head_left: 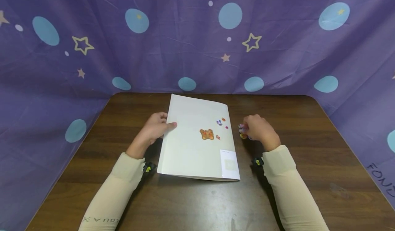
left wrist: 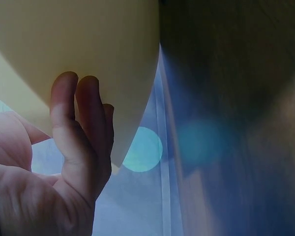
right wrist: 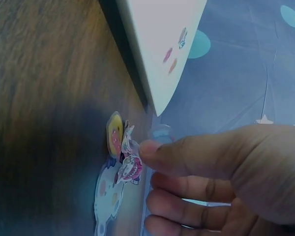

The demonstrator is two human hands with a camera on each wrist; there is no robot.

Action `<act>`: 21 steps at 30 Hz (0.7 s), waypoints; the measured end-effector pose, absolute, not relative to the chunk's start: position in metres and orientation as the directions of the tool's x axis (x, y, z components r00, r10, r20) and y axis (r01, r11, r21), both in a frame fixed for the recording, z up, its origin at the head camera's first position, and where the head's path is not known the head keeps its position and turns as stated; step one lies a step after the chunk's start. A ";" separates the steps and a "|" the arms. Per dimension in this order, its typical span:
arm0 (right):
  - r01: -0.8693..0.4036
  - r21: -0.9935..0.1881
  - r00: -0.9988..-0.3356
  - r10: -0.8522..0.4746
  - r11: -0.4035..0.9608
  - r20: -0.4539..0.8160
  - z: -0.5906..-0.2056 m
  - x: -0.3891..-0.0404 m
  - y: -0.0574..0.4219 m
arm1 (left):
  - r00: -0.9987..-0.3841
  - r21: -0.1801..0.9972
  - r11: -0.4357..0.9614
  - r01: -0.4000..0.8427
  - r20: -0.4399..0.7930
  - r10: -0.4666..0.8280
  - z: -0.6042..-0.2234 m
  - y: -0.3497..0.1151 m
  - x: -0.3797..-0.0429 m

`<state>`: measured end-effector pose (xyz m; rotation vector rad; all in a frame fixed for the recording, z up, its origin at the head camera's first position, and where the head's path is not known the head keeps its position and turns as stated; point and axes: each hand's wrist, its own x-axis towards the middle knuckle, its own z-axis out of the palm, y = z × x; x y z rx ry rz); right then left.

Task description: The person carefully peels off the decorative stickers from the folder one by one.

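Observation:
A white cardboard folder (head_left: 188, 152) lies at a slight slant on the table, its left side a little raised. My left hand (head_left: 154, 126) grips its left edge, thumb on top and fingers (left wrist: 91, 113) underneath. On the cover are a brown bear sticker (head_left: 206, 134) and several smaller stickers (head_left: 219, 122) near the right edge. To the right of the folder, my right hand (head_left: 260, 130) pinches at a small pile of loose stickers. A pink-and-white sticker (right wrist: 132, 168) is at its thumb tip, beside a yellow one (right wrist: 115, 135) and a pale, long-handled one (right wrist: 108, 194).
A white label (head_left: 229, 166) is on the folder's lower right corner. The brown wooden table (head_left: 308, 190) extends around the folder. Behind it hangs a purple cloth (head_left: 172, 52) with stars and blue dots.

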<state>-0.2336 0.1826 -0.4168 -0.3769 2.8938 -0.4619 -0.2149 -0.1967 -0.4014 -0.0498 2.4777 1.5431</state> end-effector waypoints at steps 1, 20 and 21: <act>-0.217 -0.326 -0.953 -0.272 0.920 -0.133 -0.417 -0.234 0.183 | -0.975 0.883 0.448 -0.143 -0.203 0.089 -0.401 -0.197 -0.215; -0.236 -0.382 -0.954 -0.287 0.894 -0.082 -0.419 -0.233 0.170 | -0.973 0.892 0.429 -0.142 -0.205 0.106 -0.403 -0.197 -0.216; -0.250 -0.381 -0.952 -0.297 0.890 -0.071 -0.419 -0.232 0.168 | -0.973 0.893 0.426 -0.142 -0.205 0.106 -0.402 -0.197 -0.216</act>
